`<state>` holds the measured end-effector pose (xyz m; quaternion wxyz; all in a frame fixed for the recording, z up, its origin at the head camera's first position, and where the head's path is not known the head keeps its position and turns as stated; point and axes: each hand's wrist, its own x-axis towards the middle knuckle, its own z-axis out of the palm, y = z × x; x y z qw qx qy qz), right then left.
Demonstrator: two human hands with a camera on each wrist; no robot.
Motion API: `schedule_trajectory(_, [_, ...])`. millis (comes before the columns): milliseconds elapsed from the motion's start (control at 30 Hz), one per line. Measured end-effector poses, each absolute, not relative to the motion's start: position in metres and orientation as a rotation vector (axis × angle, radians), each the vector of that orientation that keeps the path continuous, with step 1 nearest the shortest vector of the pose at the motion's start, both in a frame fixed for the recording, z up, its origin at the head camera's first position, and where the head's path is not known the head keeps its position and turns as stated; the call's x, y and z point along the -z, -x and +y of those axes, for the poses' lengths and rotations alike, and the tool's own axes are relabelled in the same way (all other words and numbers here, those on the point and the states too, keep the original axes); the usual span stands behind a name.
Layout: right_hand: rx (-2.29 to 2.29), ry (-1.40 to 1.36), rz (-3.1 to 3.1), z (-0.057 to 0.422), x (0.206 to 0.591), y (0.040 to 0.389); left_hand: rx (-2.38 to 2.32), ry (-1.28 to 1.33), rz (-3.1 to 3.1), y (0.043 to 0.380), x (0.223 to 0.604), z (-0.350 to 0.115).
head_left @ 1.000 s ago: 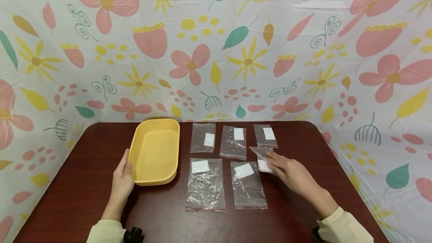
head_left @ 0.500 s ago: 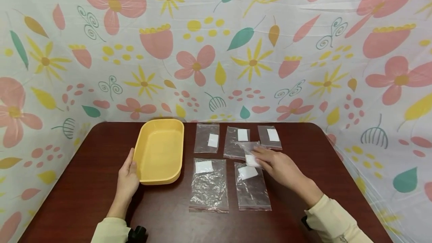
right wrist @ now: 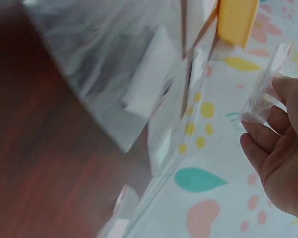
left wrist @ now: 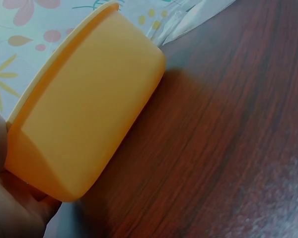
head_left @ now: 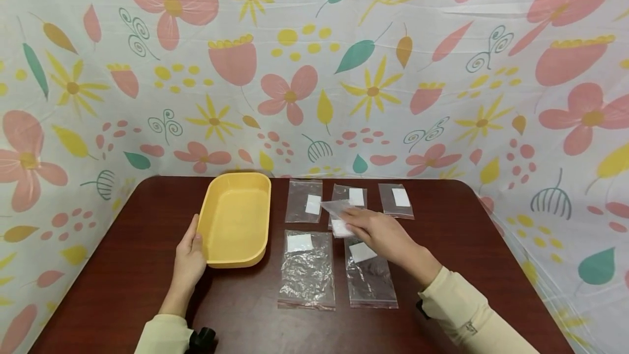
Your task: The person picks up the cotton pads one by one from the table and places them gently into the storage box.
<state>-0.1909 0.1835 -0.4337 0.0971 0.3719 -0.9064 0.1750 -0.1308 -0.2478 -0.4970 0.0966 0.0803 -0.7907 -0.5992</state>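
A yellow plastic tray [head_left: 235, 223] stands at the back left of the table, its bottom bare. My left hand [head_left: 190, 258] grips its left rim, thumb on the near side, as the left wrist view also shows along the tray's outer wall [left wrist: 89, 104]. My right hand [head_left: 385, 236] pinches a small clear zip bag [right wrist: 260, 101] with a white label, held over the laid-out bags. Beneath that hand are a back middle zip bag [head_left: 356, 197] and a front right zip bag [head_left: 372, 280], both partly covered in the head view.
Other clear zip bags with white labels lie flat: a back left bag [head_left: 298, 209], a back right bag [head_left: 388, 201] and a large crinkled front bag [head_left: 307, 275]. The dark red wooden table [head_left: 265, 326] ends at a flower-printed cloth [head_left: 314, 70].
My right hand has moved left with the small zip bag, from beside the front right bag to over the back middle one. My left hand keeps its grip on the tray.
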Motion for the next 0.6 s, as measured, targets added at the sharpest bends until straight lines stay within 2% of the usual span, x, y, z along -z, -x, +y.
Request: schedule_trajectory(600, [-0.422,-1.239,-2.690,0.120,0.419,0.205,1.748,-0.251,-2.367,0.130,0.494,-0.247])
